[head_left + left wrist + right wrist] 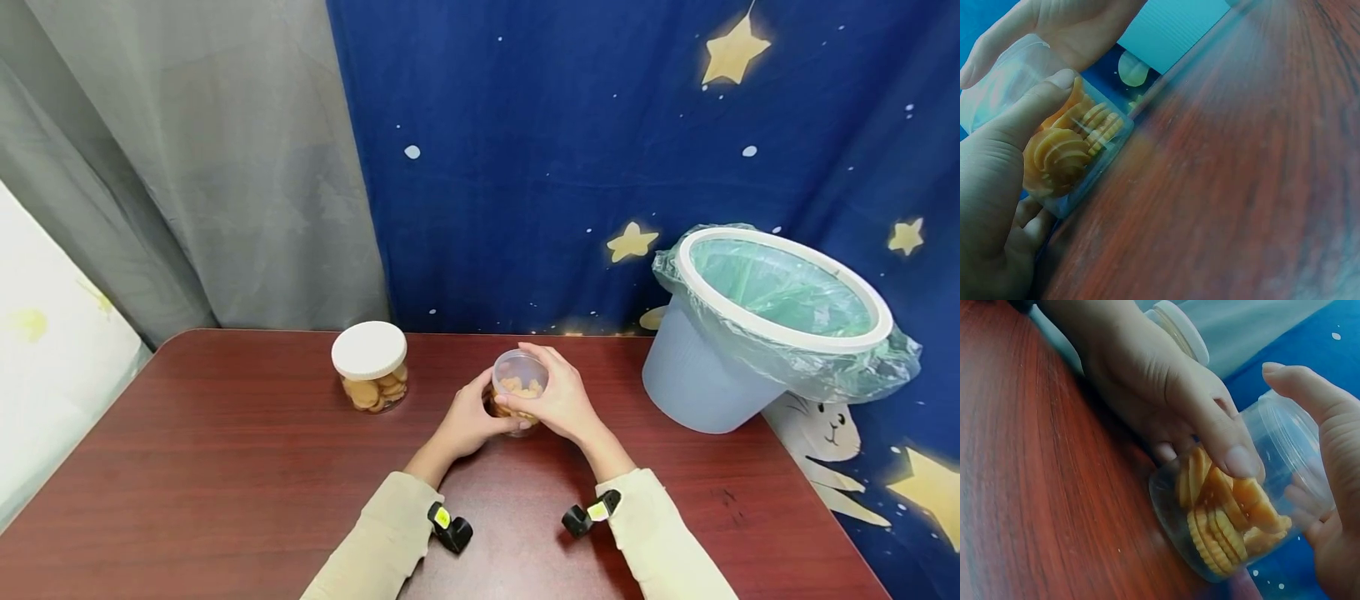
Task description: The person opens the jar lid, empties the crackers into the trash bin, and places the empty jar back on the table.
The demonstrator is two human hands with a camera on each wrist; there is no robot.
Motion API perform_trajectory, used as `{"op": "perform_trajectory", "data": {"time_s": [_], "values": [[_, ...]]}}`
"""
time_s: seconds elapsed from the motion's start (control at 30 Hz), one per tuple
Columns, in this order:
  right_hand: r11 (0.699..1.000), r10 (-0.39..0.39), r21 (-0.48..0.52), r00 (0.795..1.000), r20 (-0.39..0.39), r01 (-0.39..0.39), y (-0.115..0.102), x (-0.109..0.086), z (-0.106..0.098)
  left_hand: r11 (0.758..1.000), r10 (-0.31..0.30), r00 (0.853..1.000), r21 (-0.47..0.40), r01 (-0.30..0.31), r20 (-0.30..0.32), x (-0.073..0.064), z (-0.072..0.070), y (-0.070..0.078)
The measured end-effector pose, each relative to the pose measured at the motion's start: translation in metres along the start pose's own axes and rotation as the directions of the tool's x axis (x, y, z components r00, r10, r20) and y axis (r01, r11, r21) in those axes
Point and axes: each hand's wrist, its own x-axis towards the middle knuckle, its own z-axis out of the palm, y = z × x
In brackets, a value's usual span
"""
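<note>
A clear plastic jar (1210, 506) of piped and ridged cookies (1060, 156) stands at the far middle of the table. My left hand (468, 421) grips its body from the left, the thumb lying across the near side. Around the rim at the top, my right hand (558, 400) holds the translucent lid (520, 368) between thumb and fingers. That lid sits over the jar's mouth, and cookies show through it. Part of the jar's side is hidden behind both hands.
Left of the hands stands a second jar of cookies (372, 392) with a white lid (369, 350). A bluish bin (697, 375) lined with a green bag leans at the right of the reddish-brown table (247, 467). Grey (255, 167) and starry blue curtains (525, 167) hang behind.
</note>
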Motion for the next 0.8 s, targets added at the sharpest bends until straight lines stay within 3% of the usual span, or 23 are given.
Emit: {"op": "perform_trajectory", "data": {"time_s": [0.3, 0.43, 0.7, 0.8], "values": [[0.998, -0.033, -0.052, 0.993, -0.114, 0.028, -0.009, -0.001, 0.004, 1.0, 0.003, 1.0, -0.001, -0.003, -0.002, 0.001, 0.001, -0.002], [0.997, -0.04, -0.076, 0.992, -0.123, 0.031, -0.014, -0.001, 0.002, 1.0, -0.01, 1.0, 0.0, 0.01, -0.006, 0.001, 0.001, -0.001], [0.997, -0.027, -0.074, 0.983, -0.184, 0.013, -0.017, -0.002, -0.018, 1.0, 0.014, 1.0, 0.009, -0.014, -0.009, 0.002, 0.002, 0.0], [0.997, -0.005, -0.078, 0.979, -0.205, -0.011, -0.01, -0.002, -0.027, 1.0, -0.005, 1.0, 0.02, 0.005, -0.018, 0.001, 0.002, 0.0]]}}
